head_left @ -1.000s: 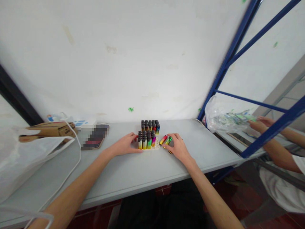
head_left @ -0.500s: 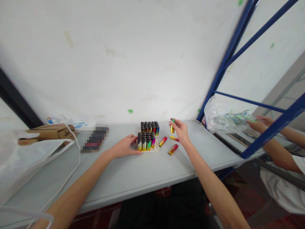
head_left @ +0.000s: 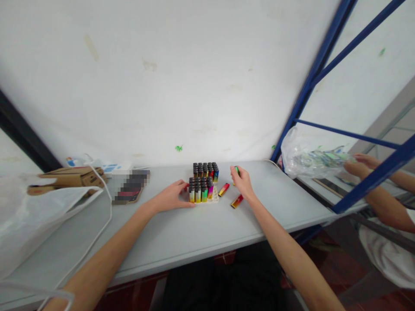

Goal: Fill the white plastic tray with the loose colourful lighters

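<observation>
A white tray (head_left: 213,200) on the grey table (head_left: 181,233) holds several upright rainbow-coloured lighters (head_left: 200,190) with black tops. My left hand (head_left: 170,197) lies against the tray's left side, fingers curled on it. To the right of the tray my right hand (head_left: 241,181) pinches one green-tipped lighter (head_left: 237,169). Two loose lighters lie flat on the table, one (head_left: 223,189) beside the tray and another (head_left: 237,201) nearer me. A second block of lighters (head_left: 205,170) stands behind the tray.
A blurred dark object (head_left: 129,189), a cardboard box (head_left: 66,177), a white cable (head_left: 103,224) and a white plastic bag (head_left: 29,216) are at the left. A blue metal frame (head_left: 311,82) stands at the right. Beyond it, another person's hands (head_left: 359,166) hold a clear bag (head_left: 308,157).
My right hand picked a lighter up from the table beside the tray, lifted it, and has now come down a little. My left hand has stayed on the tray.
</observation>
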`<state>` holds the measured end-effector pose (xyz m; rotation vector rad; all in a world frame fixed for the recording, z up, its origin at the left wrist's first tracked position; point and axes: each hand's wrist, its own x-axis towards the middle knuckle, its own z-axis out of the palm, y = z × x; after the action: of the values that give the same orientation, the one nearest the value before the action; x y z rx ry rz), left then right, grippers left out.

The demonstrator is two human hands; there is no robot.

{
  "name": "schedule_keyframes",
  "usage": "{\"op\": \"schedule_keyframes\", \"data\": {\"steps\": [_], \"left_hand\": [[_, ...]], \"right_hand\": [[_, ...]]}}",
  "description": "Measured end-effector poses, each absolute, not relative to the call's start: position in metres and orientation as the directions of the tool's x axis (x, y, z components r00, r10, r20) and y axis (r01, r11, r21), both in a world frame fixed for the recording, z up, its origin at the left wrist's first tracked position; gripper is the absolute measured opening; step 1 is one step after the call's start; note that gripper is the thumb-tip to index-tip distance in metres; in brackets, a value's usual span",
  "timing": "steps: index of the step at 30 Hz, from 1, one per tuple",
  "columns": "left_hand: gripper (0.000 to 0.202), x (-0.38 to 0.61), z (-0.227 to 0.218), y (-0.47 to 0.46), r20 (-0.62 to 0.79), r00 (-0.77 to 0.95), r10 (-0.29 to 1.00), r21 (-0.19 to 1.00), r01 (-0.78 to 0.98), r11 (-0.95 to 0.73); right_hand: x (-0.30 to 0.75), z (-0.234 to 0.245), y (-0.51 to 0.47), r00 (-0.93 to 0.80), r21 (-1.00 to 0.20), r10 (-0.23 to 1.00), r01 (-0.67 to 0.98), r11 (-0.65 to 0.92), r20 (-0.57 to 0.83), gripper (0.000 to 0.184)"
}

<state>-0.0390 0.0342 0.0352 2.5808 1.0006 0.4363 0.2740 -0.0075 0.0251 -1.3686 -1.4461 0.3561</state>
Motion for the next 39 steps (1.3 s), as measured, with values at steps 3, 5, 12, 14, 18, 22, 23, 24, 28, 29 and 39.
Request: {"op": "schedule_keyframes", "data": {"steps": [3, 5, 12, 14, 18, 22, 23, 24, 28, 29, 39], "left_hand": [[0.064, -0.04, 0.033, 0.036, 0.164, 0.709, 0.686, 0.413, 0.583, -0.7], [0.065, -0.041, 0.032, 0.036, 0.171, 0.711, 0.682, 0.413, 0.577, -0.705], [0.066, -0.042, 0.032, 0.037, 0.162, 0.719, 0.676, 0.414, 0.572, -0.708], [0.066, -0.041, 0.032, 0.037, 0.157, 0.721, 0.675, 0.412, 0.573, -0.708], [0.066, -0.041, 0.031, 0.037, 0.165, 0.717, 0.678, 0.409, 0.576, -0.708], [0.066, -0.041, 0.032, 0.037, 0.165, 0.716, 0.679, 0.409, 0.577, -0.707], [0.065, -0.041, 0.032, 0.037, 0.165, 0.716, 0.678, 0.409, 0.576, -0.708], [0.065, -0.041, 0.032, 0.037, 0.163, 0.717, 0.678, 0.408, 0.576, -0.708], [0.064, -0.04, 0.035, 0.036, 0.151, 0.717, 0.681, 0.41, 0.581, -0.703], [0.063, -0.04, 0.035, 0.035, 0.153, 0.716, 0.681, 0.412, 0.58, -0.702], [0.065, -0.041, 0.034, 0.037, 0.162, 0.719, 0.675, 0.42, 0.569, -0.707]], "right_hand": [[0.262, 0.023, -0.013, 0.268, -0.772, 0.82, 0.565, 0.292, 0.506, 0.053], [0.252, 0.021, -0.017, 0.225, -0.757, 0.837, 0.582, 0.296, 0.5, 0.053], [0.227, 0.022, -0.029, 0.152, -0.727, 0.846, 0.603, 0.33, 0.51, 0.038], [0.225, 0.023, -0.03, 0.141, -0.719, 0.844, 0.605, 0.341, 0.518, 0.035], [0.225, 0.023, -0.031, 0.141, -0.723, 0.842, 0.597, 0.347, 0.52, 0.034], [0.225, 0.025, -0.032, 0.127, -0.708, 0.834, 0.605, 0.364, 0.537, 0.039], [0.225, 0.025, -0.032, 0.124, -0.704, 0.832, 0.608, 0.367, 0.541, 0.042], [0.224, 0.026, -0.032, 0.117, -0.699, 0.831, 0.612, 0.37, 0.543, 0.044], [0.221, 0.027, -0.033, 0.068, -0.683, 0.841, 0.621, 0.385, 0.537, 0.048], [0.221, 0.027, -0.033, 0.058, -0.68, 0.844, 0.623, 0.386, 0.533, 0.047], [0.224, 0.018, -0.026, 0.026, -0.658, 0.855, 0.65, 0.38, 0.519, 0.039]]}}
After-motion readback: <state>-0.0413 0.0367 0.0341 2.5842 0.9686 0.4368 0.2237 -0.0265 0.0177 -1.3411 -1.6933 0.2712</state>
